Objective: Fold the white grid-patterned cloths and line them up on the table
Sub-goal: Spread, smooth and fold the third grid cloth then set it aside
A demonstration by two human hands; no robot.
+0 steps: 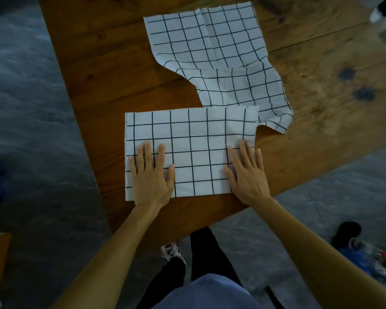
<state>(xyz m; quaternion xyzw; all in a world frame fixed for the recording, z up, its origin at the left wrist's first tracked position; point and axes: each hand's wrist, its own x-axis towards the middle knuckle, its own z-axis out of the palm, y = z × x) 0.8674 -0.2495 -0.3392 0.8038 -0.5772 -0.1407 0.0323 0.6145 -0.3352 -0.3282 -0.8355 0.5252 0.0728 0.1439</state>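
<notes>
Both forearms reached forward over the near table [94, 70] edge, and each hand lay flat on the folded cloth [191, 150]. The left hand [152, 175] pressed the cloth's near-left part with fingers straight and slightly spread; the right hand [245, 175] pressed its near-right part the same way, little finger just past the right edge. Neither hand gripped anything; both were open palms bearing down.

The step in hand looked like smoothing a fold just made. To do it well, the palms would best sweep outward from the middle toward the edges, pushing trapped air and ripples out while keeping the layers square. The right edge deserved care: a narrow strip of an under layer showed past the top layer at the far-right corner, so the layers were not quite flush and could be nudged into line before the next fold. The grid lines offered a ready guide for folding straight.

That cloth sat near the table's front edge, a tidy white rectangle with dark grid lines, mostly flat. Beyond it lay the loose cloth [212, 47], same pattern, unfolded and rumpled, with creases down its middle and a wavy lower-left border. Its near-right corner touched or slipped just under the folded cloth's far-right corner; which, I could not tell.
</notes>
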